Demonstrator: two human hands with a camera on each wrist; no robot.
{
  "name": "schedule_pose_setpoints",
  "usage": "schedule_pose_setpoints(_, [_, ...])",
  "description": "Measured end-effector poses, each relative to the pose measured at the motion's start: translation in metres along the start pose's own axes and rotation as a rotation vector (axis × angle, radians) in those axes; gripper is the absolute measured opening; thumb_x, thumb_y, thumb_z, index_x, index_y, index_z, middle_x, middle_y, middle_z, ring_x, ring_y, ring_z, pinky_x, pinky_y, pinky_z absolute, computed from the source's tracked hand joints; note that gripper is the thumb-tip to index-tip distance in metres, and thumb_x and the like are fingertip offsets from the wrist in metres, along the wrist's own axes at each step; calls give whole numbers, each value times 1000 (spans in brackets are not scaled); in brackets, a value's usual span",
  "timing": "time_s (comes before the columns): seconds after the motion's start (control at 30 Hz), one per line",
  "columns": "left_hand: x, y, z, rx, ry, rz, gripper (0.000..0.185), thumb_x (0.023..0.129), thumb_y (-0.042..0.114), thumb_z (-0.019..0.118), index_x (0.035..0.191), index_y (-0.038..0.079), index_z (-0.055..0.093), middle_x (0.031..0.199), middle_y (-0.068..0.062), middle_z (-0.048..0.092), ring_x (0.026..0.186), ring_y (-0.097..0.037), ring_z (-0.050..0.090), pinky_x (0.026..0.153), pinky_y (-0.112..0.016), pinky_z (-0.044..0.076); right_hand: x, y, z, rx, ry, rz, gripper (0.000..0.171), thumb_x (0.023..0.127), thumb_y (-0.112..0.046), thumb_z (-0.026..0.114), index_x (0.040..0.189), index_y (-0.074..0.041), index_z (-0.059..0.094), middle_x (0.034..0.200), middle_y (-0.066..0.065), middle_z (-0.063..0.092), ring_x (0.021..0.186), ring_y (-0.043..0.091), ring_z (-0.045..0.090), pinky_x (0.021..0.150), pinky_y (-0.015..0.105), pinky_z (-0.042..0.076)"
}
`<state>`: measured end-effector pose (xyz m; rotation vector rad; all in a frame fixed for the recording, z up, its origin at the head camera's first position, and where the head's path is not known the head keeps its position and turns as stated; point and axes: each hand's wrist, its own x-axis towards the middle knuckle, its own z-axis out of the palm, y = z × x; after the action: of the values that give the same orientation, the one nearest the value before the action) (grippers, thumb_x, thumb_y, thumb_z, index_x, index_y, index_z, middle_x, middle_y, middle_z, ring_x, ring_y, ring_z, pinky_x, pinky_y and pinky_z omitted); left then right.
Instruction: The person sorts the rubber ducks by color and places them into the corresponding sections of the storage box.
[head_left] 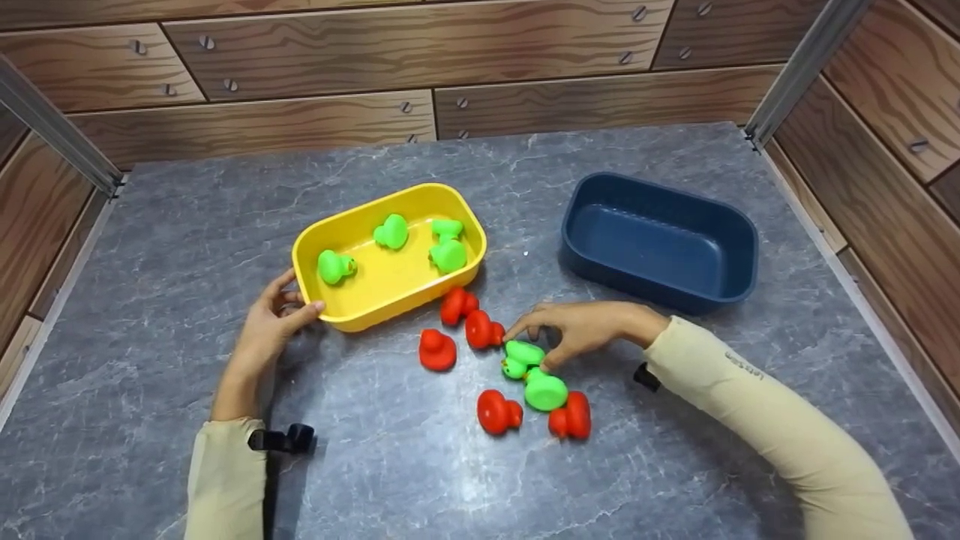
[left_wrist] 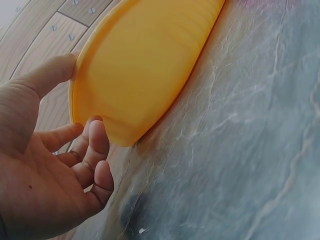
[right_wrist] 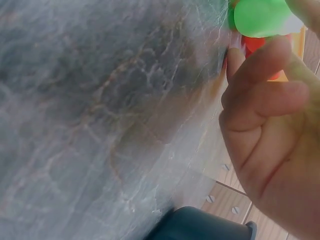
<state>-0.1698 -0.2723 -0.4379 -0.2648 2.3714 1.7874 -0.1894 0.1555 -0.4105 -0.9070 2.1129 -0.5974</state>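
Right hand (head_left: 581, 326) apparently pinching green duck (head_left: 521, 356), left hand (head_left: 270, 322) loosely steadying yellow bin (head_left: 341, 232)

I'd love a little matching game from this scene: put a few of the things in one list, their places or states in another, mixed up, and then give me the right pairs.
Things:
1. yellow tub
2. blue tub
3. left hand
4. right hand

Places or states:
A. holds nothing inside
B. pinches a green duck on the table
C. has green ducks inside
D. rests on the yellow tub's edge

Pairs: 1-C, 2-A, 3-D, 4-B
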Motion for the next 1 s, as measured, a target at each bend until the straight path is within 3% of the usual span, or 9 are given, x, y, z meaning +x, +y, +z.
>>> schedule_pose_setpoints(0.53, [0,-1,0,47,-2,45,77,89,21,69,152,10,26,102,3,53,78,-2,56,72,-19,45,-9,-2,-6,55,56,-27,52,86,-15,70,135,-22,54,124,5,56,108,20,51,93,36,43])
schedule_pose_setpoints(0.63, [0,0,0,46,1,37,77,89,21,69,153,11,26,103,3,53,79,-2,56,72,-19,45,-14,-5,-9,53,73,-36,52,86,-18,71,135,-23,53,124,5,56,106,20,51,88,34,45])
schedule_pose_setpoints(0.87, [0,0,1,35,-3,27,78,89,20,69,153,11,25,103,3,53,79,-2,56,72,-20,46,-24,-12,-17,85,110,-54,53,86,-21,72,135,-26,51,116,6,57,69,22,50,64,24,44])
schedule_pose_setpoints(1.0, [0,0,1,30,3,34,76,89,19,69,152,11,27,101,5,54,78,-3,56,71,-20,46,-27,-17,-20,104,138,-84,54,86,-21,72,135,-25,50,117,7,58,64,22,49,61,23,44])
